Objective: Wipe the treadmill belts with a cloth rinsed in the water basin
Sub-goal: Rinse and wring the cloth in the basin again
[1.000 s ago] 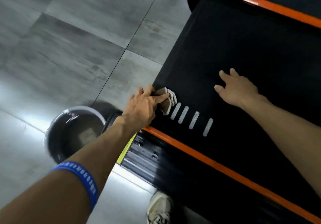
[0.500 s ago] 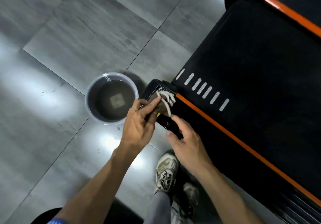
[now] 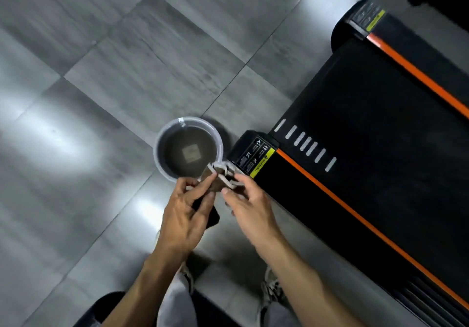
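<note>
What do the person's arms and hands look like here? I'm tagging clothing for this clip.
Both forearms are bare up to the picture's lower edge: no sleeves show. The left hand and the right hand wear no gloves, and no rings or watch can be seen. No wristband shows on either wrist in this view.

A yellow strip reading "WARNING" sits on the treadmill's black corner cap (image 3: 255,151) — its smaller print looks too blurred to read.

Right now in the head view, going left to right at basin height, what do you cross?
Grey floor tiles → water basin → warning label on the treadmill's corner → white stripes → black treadmill belt → orange strip.
</note>
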Demonstrator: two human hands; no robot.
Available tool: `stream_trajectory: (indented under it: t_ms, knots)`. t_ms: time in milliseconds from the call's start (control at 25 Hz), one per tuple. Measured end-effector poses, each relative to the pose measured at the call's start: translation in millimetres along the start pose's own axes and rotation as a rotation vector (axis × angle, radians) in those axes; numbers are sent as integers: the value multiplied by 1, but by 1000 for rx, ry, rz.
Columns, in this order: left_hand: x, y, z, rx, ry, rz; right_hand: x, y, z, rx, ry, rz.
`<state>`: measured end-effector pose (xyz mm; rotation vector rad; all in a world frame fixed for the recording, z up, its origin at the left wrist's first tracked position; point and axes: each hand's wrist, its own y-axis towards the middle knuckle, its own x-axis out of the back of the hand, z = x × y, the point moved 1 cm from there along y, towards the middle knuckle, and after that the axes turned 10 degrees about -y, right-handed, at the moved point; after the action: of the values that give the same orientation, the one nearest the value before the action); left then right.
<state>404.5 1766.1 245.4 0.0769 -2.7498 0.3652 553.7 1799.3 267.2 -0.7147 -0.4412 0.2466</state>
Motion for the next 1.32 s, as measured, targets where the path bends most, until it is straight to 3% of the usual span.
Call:
stream_trajectory:
  t_ms: [200,320,640,920,1120,1320]
  knots:
    - [82,19,-1,29,-28,234,-64,-1,42,-172,455,0]
    - [113,41,-5,50,-85,397,-78,5,64,-246,523,-73]
    - [114,113,-68,384,-446,282,-49,46,90,-376,754,-125]
    - [90,184,-116,448,-418,286,-11,89,114,-431,927,-24]
    - [78,248,-115,526,-406,288,-11,119,113,-316,1145,-21]
    - [99,310,-122,512,-331,440,-43,136,148,-285,1295,-243]
